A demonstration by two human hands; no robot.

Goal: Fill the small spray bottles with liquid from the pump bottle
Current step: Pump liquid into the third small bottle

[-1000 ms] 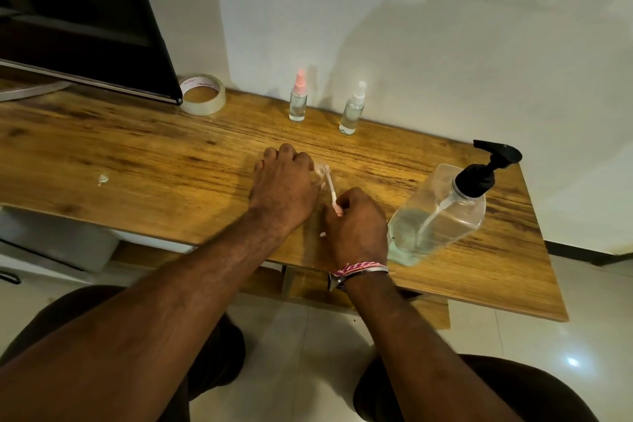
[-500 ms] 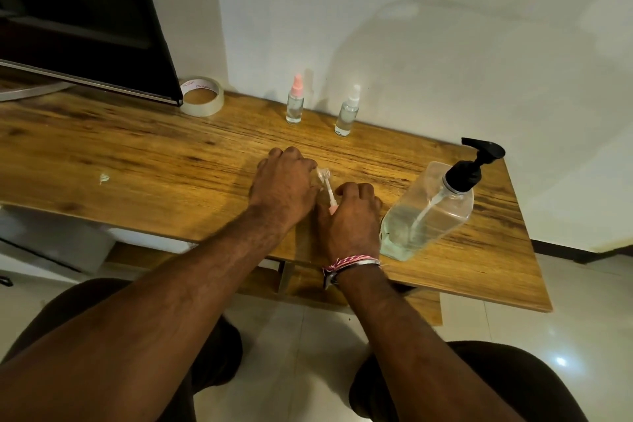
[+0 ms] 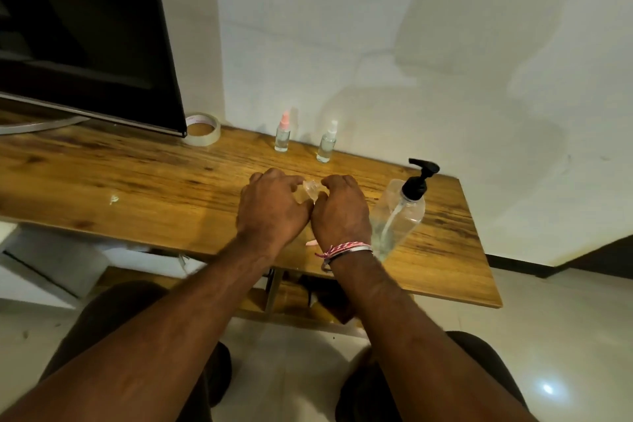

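Standing dark along the back left: a large screen (image 3: 82,31), kept clear of the work. Spanning the scene beneath it: a wooden surface (image 3: 137,181), carrying every item listed here. Standing upright at the right, just beside the right wrist: the pump bottle (image 3: 399,212), clear-walled with a black pump head, holding a low level of liquid, probably parked there for an easy reach. Meeting over the middle of the surface: the left hand (image 3: 272,207) and the right hand (image 3: 340,211), knuckles up, fingers of both curling in around a small clear spray bottle (image 3: 310,190), only a glint of which is showing between them; likely steadying it with one hand and working its top with the other, though the exact grip is hidden. Lying flat at the back beside the screen: a roll of tape (image 3: 202,129), taking no part. Waiting upright near the wall, well apart from the hands: a pink-capped spray bottle (image 3: 283,134) and a white-capped spray bottle (image 3: 326,143), set aside as either finished or pending, impossible to say which. Peeking out under the right wrist: a small pink piece (image 3: 311,242), possibly a removed sprayer part, too small for certainty.
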